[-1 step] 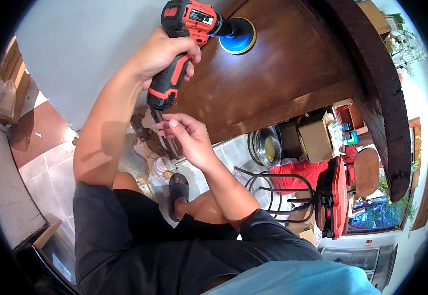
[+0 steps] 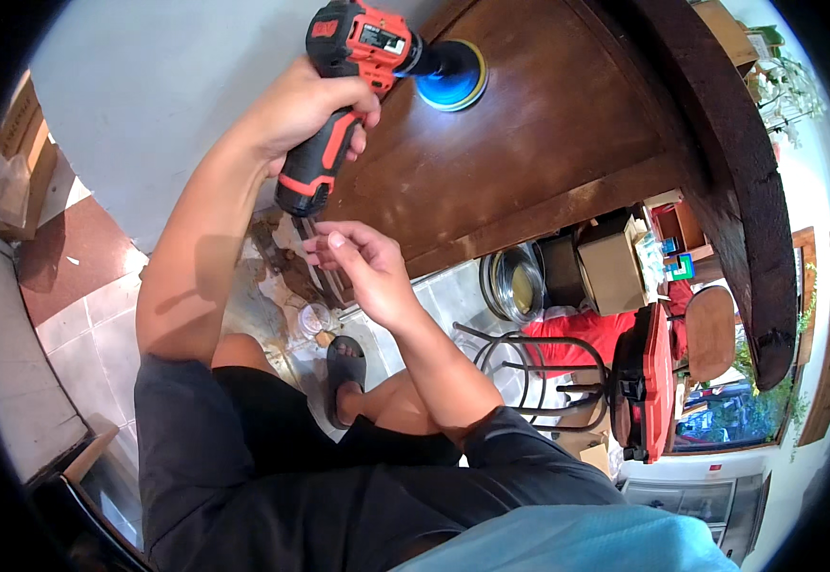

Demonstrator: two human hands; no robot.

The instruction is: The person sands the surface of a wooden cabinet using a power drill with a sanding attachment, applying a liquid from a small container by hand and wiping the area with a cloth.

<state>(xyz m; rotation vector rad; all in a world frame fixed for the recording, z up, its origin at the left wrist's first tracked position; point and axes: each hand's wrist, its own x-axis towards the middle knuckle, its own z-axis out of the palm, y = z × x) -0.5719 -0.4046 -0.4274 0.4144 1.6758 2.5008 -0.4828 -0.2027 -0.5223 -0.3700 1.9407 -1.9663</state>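
So, far left, well apart from the left hand, there was a cardboard box (image 2: 29, 153), with a pale wall (image 2: 167, 86) between the two. The left hand (image 2: 315, 110) was wrapped firmly round the grip of a red and black power drill (image 2: 367, 52), though I couldn't tell if a finger was squeezing the trigger. The drill's nose pointed right of that hand and slightly down, toward a brown wooden panel (image 2: 548, 124). Its grip, the longest bit, slanted down and left out of the fist, so the base sat just above the right hand (image 2: 372, 267). That one was loosely half-curled, fingers a bit spread and thumb near them, clutching nothing I could see. Right of the left fist, the drill's round blue pad (image 2: 453, 81) was at the panel, seemingly flat on it, and a bright glow lit the wood beside it. How far along? Partway, I'd guess: the pad was in place, but the sheen was patchy, with pale smudges below and right of it, and I couldn't tell which areas were covered or how much was left. Farther right of the right hand were a metal-framed stool (image 2: 510, 338) and a red and black case (image 2: 658, 381).
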